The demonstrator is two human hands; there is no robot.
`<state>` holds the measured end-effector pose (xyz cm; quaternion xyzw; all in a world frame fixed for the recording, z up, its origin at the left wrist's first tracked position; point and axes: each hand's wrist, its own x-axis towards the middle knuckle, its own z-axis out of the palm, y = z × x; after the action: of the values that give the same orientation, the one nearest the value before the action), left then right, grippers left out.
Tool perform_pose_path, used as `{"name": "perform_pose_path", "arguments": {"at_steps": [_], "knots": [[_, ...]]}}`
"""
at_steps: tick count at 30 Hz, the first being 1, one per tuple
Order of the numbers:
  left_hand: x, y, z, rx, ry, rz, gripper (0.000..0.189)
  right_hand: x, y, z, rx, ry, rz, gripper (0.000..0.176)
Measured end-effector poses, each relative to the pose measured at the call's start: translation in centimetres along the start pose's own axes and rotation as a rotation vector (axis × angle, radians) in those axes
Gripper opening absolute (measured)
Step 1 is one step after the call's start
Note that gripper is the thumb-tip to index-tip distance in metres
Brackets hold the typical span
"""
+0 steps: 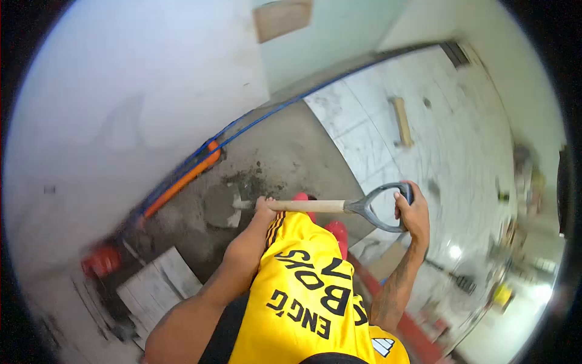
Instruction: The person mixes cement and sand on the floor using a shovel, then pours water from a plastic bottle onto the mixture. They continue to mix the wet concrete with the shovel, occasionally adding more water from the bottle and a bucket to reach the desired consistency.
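A shovel (318, 207) with a pale wooden shaft and a black D-shaped grip lies across the view in front of my body. My left hand (264, 210) wraps the low end of the shaft, close to the blade. At the other end, my right hand (414, 209) is closed round the D-grip. The blade is over grey wet mortar (291, 142) on the floor at left, and its edges blend with the mortar. Dark crumbly lumps lie just beyond it. My red footwear (337, 235) shows below the shaft.
White marbled tiles (357, 127) cover the floor at right, with a wooden piece (401, 121) on them. An orange pipe (182, 183) and a blue hose (257, 123) run along the wall. A red container (102, 262) and a loose tile (159, 285) are at lower left.
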<state>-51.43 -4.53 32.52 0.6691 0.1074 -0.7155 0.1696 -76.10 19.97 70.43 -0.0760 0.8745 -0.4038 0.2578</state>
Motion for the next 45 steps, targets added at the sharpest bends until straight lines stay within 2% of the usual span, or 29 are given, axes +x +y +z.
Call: {"name": "perform_pose_path", "arguments": {"at_steps": [2,3,6,9,11,13,15,16,19,20,23,26,29,32,35,37,39,40,41,43,44,45], "knots": [[0.5,-0.2,2.8,-0.156,0.0,0.049,0.016,4.7,-1.3,-0.8,-0.045,-0.084,-0.045,0.033],[0.3,-0.7,1.5,-0.237,-0.037,0.078,0.015,2.7,-1.0,-1.1,-0.044,-0.116,-0.096,0.033],[0.8,-1.1,3.5,-0.313,0.092,0.146,0.011,7.4,-1.3,-1.6,-0.026,-0.302,-0.166,0.026],[4.4,-2.2,2.7,-0.51,0.079,0.176,0.011,12.4,-0.5,-0.9,0.091,-0.471,-0.033,0.028],[4.4,-2.6,3.4,-0.574,0.133,0.195,0.014,16.2,-2.0,-0.6,0.102,-0.522,0.014,0.03],[3.9,-2.5,3.4,-0.675,0.19,0.193,0.015,19.1,-3.0,0.5,0.082,-0.612,0.011,0.03],[4.6,-4.1,3.5,-0.754,0.156,0.275,0.021,22.2,-4.2,1.9,0.128,-0.713,0.009,0.029],[4.7,-4.5,3.0,-0.776,0.14,0.327,0.024,23.1,-4.8,2.4,0.175,-0.72,0.062,0.028],[3.5,-8.0,1.2,-0.824,0.193,0.389,0.024,22.9,-4.9,2.2,0.017,-0.718,-0.017,0.023],[-0.3,-7.8,2.6,-0.902,0.285,0.314,0.021,23.0,-5.9,2.9,-0.049,-0.693,-0.075,0.02],[0.2,-11.9,1.0,-1.131,0.219,0.355,0.02,23.7,-6.5,3.1,-0.124,-0.755,-0.137,0.018],[-0.4,-13.8,-0.2,-1.113,0.26,0.302,0.021,24.6,-6.7,3.9,-0.203,-0.802,-0.167,0.016],[-0.7,-15.4,-0.6,-1.259,0.334,0.287,0.021,25.1,-6.7,5.0,-0.211,-0.885,-0.169,0.014],[2.8,-16.8,-1.1,-1.152,0.55,0.379,0.026,23.8,-5.9,6.3,-0.276,-0.918,-0.201,0.012],[6.8,-17.7,-2.0,-1.163,0.352,0.444,0.026,24.7,-6.1,8.9,-0.352,-0.889,-0.203,0.012],[11.1,-16.2,-0.5,-1.142,0.255,0.373,0.028,26.3,-5.6,10.0,-0.347,-0.861,-0.179,0.012],[15.6,-16.2,1.7,-1.121,0.191,0.286,0.029,30.6,-4.7,10.8,-0.307,-0.857,-0.132,0.015],[17.5,-16.9,3.1,-1.116,0.16,0.238,0.03,32.9,-4.2,11.3,-0.375,-0.764,-0.122,0.016],[18.2,-17.4,4.8,-1.114,0.133,0.186,0.031,34.7,-4.4,11.6,-0.288,-0.799,-0.073,0.013],[19.8,-16.9,9.8,-1.027,0.046,0.208,0.028,40.7,-3.1,11.7,-0.388,-0.709,-0.087,0.011],[21.3,-18.1,12.6,-0.431,0.145,0.654,0.021,42.7,-3.2,11.4,-0.46,-0.679,-0.083,0.01],[23.3,-19.7,15.7,0.214,0.205,1.028,0.022,44.8,-3.8,10.6,-0.537,-0.643,-0.075,0.01]]}}
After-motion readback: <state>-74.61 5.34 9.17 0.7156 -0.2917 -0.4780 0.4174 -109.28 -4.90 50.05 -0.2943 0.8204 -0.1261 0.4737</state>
